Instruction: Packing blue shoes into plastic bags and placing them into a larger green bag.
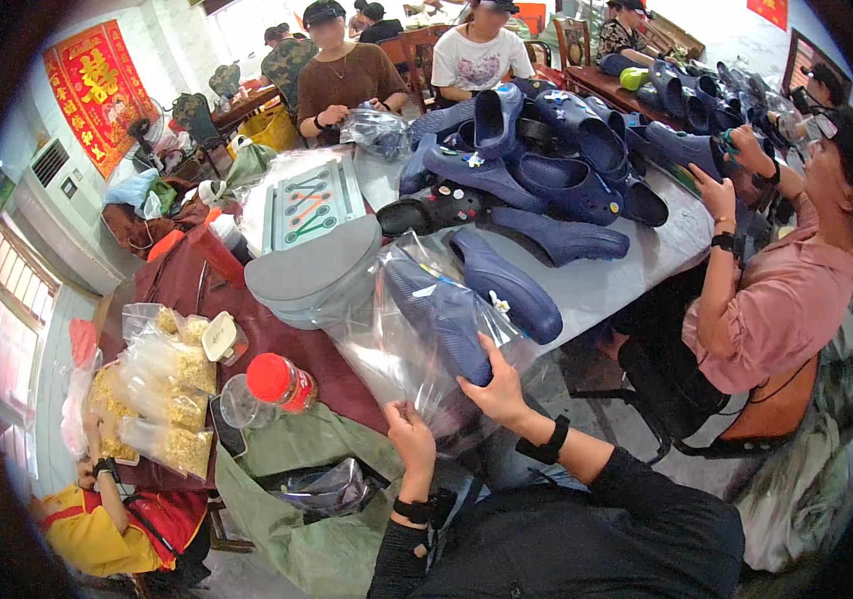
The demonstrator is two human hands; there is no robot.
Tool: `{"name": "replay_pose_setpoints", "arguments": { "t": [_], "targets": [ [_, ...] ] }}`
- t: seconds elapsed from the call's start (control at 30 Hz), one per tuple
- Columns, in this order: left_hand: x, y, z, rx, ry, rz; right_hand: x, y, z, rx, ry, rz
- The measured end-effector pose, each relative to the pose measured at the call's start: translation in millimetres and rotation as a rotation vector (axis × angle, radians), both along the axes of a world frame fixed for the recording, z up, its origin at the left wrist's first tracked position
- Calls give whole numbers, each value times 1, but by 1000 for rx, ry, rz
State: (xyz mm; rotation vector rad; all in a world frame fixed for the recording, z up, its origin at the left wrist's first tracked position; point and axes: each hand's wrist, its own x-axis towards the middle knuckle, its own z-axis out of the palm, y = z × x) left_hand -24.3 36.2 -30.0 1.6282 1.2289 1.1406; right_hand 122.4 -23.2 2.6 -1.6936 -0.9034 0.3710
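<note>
My right hand (pixel 498 389) grips the heel end of a navy foam clog (pixel 438 311), whose ribbed sole faces me. A clear plastic bag (pixel 372 324) lies around that clog. With fingers pinched together, my left hand (pixel 411 439) holds the bag's near edge. Touching the held clog on its right is a second navy clog (pixel 511 290) with a white flower charm; whether it is inside the bag I cannot tell. Beyond my hands, a heap of navy clogs (pixel 556 180) covers the table, with a black clog (pixel 431 208) at its near side.
A grey bin-like container (pixel 312 268) and a patterned board (pixel 309 210) stand left of the heap. A red-lidded jar (pixel 282 381) and yellowish filled bags (pixel 172 389) are further left. A green sack (pixel 297 509) hangs below. A person in pink (pixel 771 290) handles clogs at right.
</note>
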Motion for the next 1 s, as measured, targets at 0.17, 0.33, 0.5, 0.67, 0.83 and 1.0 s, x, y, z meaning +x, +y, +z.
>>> {"name": "replay_pose_setpoints", "arguments": {
  "t": [0.17, 0.33, 0.5, 0.67, 0.83, 1.0],
  "targets": [
    [4, -8, 3, 12, 137, -80, 1, 4, -8, -9, 37, 13],
    [6, -8, 3, -28, 41, -100, -3, 8, -13, 58, -60, -9],
    [8, -8, 2, 25, 96, -111, -6, 9, -16, -13, -48, -21],
    [4, -4, 3, 160, 176, -207, -3, 2, -20, 78, -127, -98],
    [10, -5, 2, 260, 369, -269, -1, 2, -22, 28, -142, -44],
    [14, -10, 6, 241, 362, -303, 2, 5, -24, -43, -141, -18]
  ]
}}
